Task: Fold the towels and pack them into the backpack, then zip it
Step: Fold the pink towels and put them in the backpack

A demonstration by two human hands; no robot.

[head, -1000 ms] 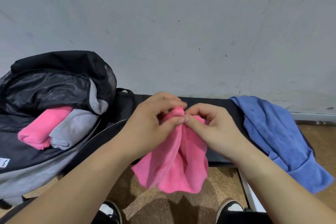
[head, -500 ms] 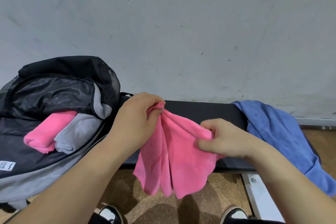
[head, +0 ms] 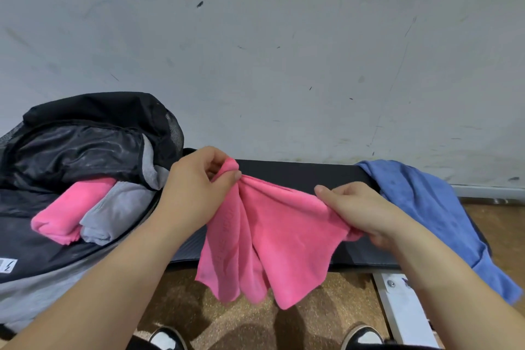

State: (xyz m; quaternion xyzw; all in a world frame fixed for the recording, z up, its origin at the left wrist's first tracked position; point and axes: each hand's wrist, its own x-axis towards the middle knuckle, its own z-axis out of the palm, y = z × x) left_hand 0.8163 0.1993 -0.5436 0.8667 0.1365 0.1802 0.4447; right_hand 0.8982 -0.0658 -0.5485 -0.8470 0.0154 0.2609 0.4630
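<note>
Where it hangs over the cork floor (head: 227, 318), the pink towel (head: 278, 236) is held spread before the bench pad (head: 298, 176), one corner pinched by the left hand (head: 196, 193), the other edge gripped by the right hand (head: 360, 210). Behind, two folded towels (head: 119, 207) are lodged in the open backpack (head: 85, 150) at left; a blue towel (head: 426, 207) is draped at right.

We are holding the hanging towel (head: 270, 236) over the counter's (head: 298, 176) front edge, between our left hand (head: 196, 193) and right hand (head: 358, 210). The backpack (head: 71, 150) is lying at the counter's left with folded towels (head: 65, 213) sitting inside. A loose towel (head: 426, 207) is draping over the right end.
</note>
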